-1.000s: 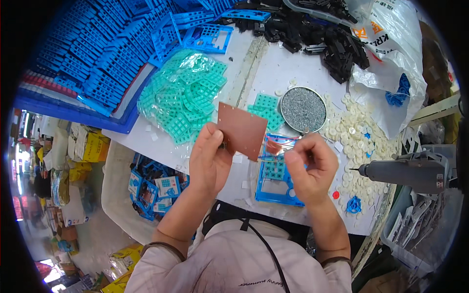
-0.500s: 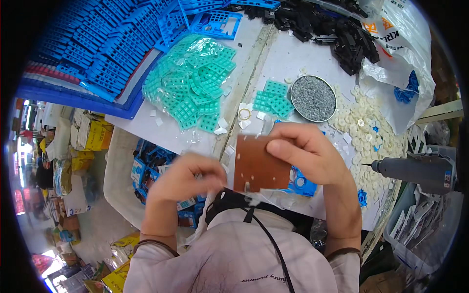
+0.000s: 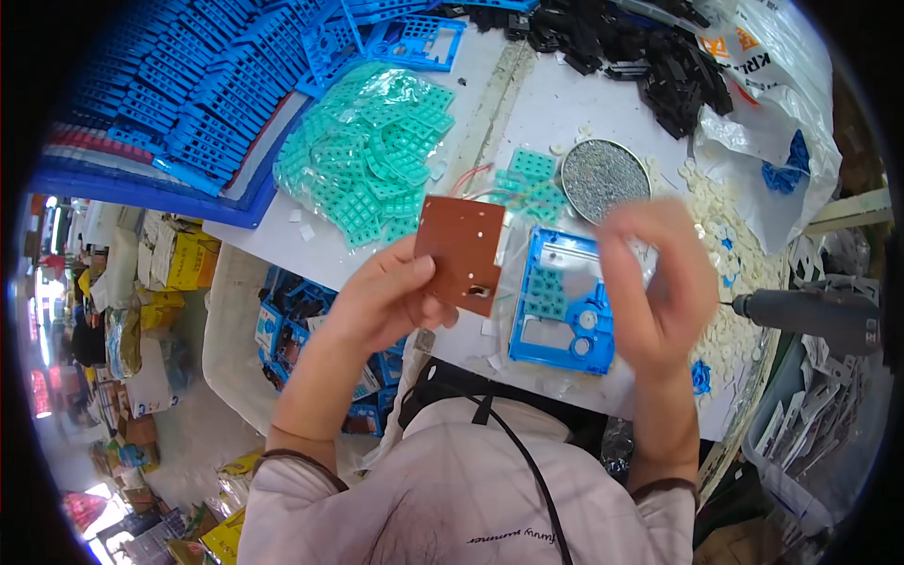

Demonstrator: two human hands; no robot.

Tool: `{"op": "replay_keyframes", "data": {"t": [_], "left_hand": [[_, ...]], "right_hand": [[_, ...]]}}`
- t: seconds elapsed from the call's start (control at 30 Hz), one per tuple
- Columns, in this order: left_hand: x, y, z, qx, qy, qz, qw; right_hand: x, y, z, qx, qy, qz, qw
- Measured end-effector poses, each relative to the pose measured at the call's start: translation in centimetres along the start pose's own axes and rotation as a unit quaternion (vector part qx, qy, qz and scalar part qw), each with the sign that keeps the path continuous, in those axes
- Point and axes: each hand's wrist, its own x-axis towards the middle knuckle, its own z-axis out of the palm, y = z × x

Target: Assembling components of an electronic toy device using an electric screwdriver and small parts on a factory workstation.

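A brown circuit board (image 3: 460,247) is pinched by its left edge in my left hand (image 3: 391,290), raised above the table. Thin coloured wires (image 3: 476,175) trail from the board's upper side. To its right a blue plastic housing (image 3: 527,350) lies on the table, with a green rubber keypad (image 3: 546,294) seated in it. Blurred by motion, my right hand (image 3: 664,282) hovers over the housing's right edge; its fingers are smeared, and I cannot make out anything in them.
A round tin of small screws (image 3: 605,179) stands beyond the housing, beside loose green keypads (image 3: 533,165). White discs (image 3: 702,212) spread at the right near an electric screwdriver (image 3: 800,315). Far left are stacked blue housings (image 3: 202,89) and bagged keypads (image 3: 367,151); black parts (image 3: 683,94) lie far right.
The board has passed from my right hand to my left and shifted left, its wires now showing. My right hand has moved right, uncovering the blue housing.
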Motion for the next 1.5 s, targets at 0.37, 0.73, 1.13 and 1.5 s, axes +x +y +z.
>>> {"op": "replay_keyframes", "data": {"t": [0.37, 0.73, 1.13, 1.5], "left_hand": [[-1.5, -4.3, 0.7, 0.148, -0.084, 0.1, 0.98], [-1.2, -5.7, 1.5, 0.087, -0.011, 0.122, 0.989], [0.1, -6.4, 3.0, -0.192, 0.023, 0.043, 0.98], [0.2, -8.4, 0.4, -0.348, -0.121, -0.053, 0.928]], "right_hand": [[-11.1, -3.7, 1.6, 0.37, -0.202, 0.477, 0.771], [-10.0, -2.3, 0.8, 0.656, -0.048, 0.425, 0.622], [-11.2, -4.0, 2.9, 0.676, 0.05, 0.444, 0.586], [-7.6, -4.8, 2.8, 0.476, -0.074, 0.466, 0.743]]}}
